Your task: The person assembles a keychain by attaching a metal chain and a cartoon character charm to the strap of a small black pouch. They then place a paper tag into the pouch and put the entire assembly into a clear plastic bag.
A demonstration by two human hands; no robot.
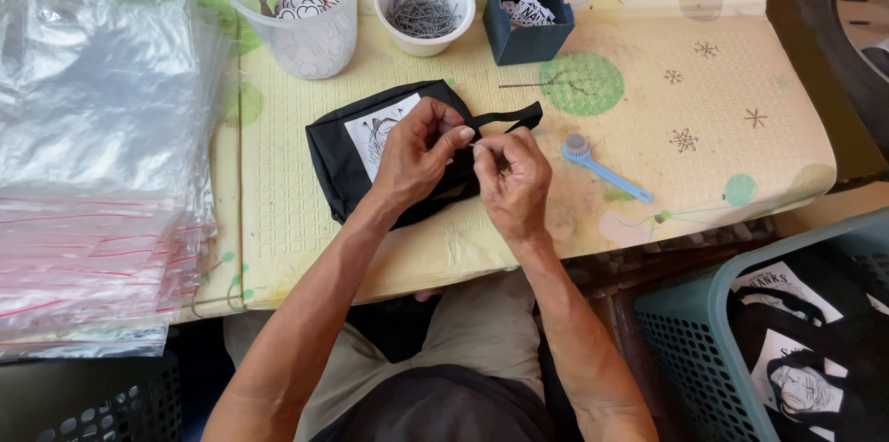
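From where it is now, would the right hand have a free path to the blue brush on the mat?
Probably yes: the right hand is beside the blue brush, with only bare mat between them.

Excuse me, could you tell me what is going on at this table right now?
A seated person works over a folded black fabric bag with a white printed patch lying on a pale yellow foam mat. The left hand and right hand meet above it, pinching something small. Behind stand a white cup of metal pins and a light blue brush.
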